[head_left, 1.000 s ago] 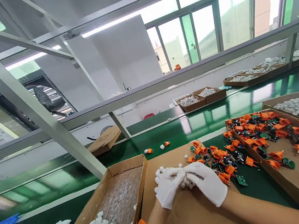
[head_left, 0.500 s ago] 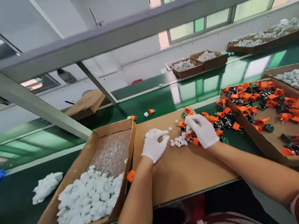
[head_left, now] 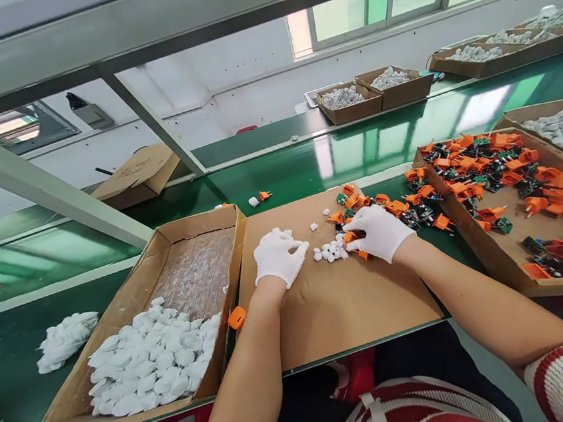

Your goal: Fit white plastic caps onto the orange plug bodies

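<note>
Both my hands wear white gloves. My left hand (head_left: 280, 258) is over the left part of a cardboard sheet (head_left: 323, 321), fingers curled and thumb near the forefinger; whatever it may hold is hidden. To its right lies a small heap of white pieces (head_left: 333, 251), with a single white piece (head_left: 314, 227) just behind. My right hand (head_left: 380, 233) reaches down beside that heap, its fingers closed on an orange plug (head_left: 348, 237) that they partly cover. Orange plugs with green circuit boards (head_left: 396, 207) lie loose behind and right of this hand.
On the left stands a cardboard tray (head_left: 240, 255) of white pouch-like pieces (head_left: 151, 365). A cardboard tray (head_left: 511, 240) of orange plugs is on the right. Boxes of white pieces (head_left: 343, 97) line the far side of the green bench (head_left: 276, 161). A metal post (head_left: 57, 181) slants at left.
My right hand has lowered its fingers onto an orange plug beside the white heap. My left hand stays near the same spot, fingers a little more closed. The view has tilted downward.
</note>
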`<state>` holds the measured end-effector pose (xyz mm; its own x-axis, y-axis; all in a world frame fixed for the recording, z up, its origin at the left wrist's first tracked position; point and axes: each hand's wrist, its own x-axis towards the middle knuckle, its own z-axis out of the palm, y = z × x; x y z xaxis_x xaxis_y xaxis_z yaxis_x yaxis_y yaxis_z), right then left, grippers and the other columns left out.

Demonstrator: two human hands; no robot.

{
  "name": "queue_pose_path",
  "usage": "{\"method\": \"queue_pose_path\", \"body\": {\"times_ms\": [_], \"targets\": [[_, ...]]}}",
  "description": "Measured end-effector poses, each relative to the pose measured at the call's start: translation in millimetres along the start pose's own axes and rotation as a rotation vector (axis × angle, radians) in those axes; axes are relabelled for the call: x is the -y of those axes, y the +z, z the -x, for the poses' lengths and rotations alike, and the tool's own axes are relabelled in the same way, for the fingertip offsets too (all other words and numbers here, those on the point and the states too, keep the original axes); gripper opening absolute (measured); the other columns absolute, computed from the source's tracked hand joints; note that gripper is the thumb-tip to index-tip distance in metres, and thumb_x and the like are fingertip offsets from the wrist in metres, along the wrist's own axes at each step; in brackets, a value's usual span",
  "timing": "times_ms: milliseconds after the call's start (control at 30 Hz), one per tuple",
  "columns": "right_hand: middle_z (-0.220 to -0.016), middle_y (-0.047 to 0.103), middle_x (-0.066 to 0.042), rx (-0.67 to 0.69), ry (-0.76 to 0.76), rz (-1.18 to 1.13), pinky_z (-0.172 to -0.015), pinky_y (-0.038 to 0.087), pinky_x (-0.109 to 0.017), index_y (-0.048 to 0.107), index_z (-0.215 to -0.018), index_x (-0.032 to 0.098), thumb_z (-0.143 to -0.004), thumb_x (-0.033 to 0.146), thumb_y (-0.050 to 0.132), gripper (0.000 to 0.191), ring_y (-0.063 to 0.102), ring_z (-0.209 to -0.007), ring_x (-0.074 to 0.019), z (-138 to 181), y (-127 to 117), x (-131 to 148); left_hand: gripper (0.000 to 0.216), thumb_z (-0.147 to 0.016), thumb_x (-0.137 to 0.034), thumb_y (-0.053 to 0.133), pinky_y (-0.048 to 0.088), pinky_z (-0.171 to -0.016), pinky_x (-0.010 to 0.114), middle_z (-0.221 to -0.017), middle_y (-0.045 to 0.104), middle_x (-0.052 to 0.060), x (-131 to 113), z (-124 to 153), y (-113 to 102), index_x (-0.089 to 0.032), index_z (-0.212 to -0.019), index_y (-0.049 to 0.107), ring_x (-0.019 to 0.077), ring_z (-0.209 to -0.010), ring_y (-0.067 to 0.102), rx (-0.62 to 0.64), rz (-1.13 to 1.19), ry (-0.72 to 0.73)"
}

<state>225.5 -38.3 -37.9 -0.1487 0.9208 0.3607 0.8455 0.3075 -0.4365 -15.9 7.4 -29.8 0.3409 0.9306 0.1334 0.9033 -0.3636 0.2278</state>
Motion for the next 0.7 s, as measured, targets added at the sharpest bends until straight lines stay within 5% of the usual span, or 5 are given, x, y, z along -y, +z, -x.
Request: {"method": "queue_pose_path", "body": {"times_ms": [100, 233, 333, 467, 700], "targets": [[-0.073, 0.069, -0.004, 0.027, 0.03, 0.013, -0.073, 0.05, -0.033, 0.079, -0.076, 0.024, -0.073, 0.028, 0.077, 0.005, 0.061, -0.076, -0.0208, -1.5, 3.6, -1.6, 0.023, -0.079, -0.04, 0.063, 0.045, -0.088, 0.041, -0.105, 0.072, 0.006, 2.8, -0.2, 1.6, -0.025, -0.073, 0.078, 0.0283, -0.107, 0.059, -0.126, 0.139, -0.036], [-0.094, 0.072, -0.005, -0.256, -0.053, -0.074, -0.085, 0.049, -0.038, 0.077, -0.1, 0.026, -0.081, 0.024, 0.066, 0.022, 0.062, -0.092, -0.0232, 4.6, 1.9, 17.0, 0.028, -0.08, -0.04, 0.063, 0.045, -0.096, 0.042, -0.114, 0.069, 0.01, -9.2, 6.2, -7.9, -0.021, -0.095, 0.078, 0.0291, -0.112, 0.058, -0.239, 0.412, -0.033], [-0.101, 0.071, -0.006, -0.36, -0.143, -0.103, -0.087, 0.048, -0.039, 0.074, -0.11, 0.027, -0.085, 0.023, 0.062, 0.028, 0.062, -0.094, -0.0232, 12.8, 4.7, 32.6, 0.039, -0.082, -0.043, 0.062, 0.046, -0.097, 0.041, -0.113, 0.07, 0.007, -24.9, 14.6, -16.1, -0.023, -0.114, 0.072, 0.0276, -0.111, 0.059, -0.026, 0.807, -0.001], [-0.102, 0.072, -0.007, -0.292, -0.253, -0.157, -0.085, 0.047, -0.04, 0.071, -0.114, 0.027, -0.088, 0.024, 0.058, 0.03, 0.064, -0.094, -0.0239, 17.0, 13.5, 39.3, 0.054, -0.076, -0.041, 0.072, 0.048, -0.097, 0.043, -0.114, 0.071, 0.008, -36.7, 20.5, -16.0, -0.02, -0.126, 0.065, 0.0295, -0.111, 0.06, 0.283, 1.174, 0.077], [-0.104, 0.069, -0.006, -0.437, 0.092, -0.472, -0.09, 0.051, -0.037, 0.064, -0.127, 0.027, -0.097, 0.035, 0.048, 0.036, 0.063, -0.094, -0.0205, 19.3, 0.5, 47.0, 0.06, -0.073, -0.036, 0.078, 0.048, -0.099, 0.045, -0.128, 0.064, 0.011, -29.1, 16.8, -6.9, -0.019, -0.128, 0.062, 0.0303, -0.117, 0.06, 0.24, 1.488, 0.005]]}}
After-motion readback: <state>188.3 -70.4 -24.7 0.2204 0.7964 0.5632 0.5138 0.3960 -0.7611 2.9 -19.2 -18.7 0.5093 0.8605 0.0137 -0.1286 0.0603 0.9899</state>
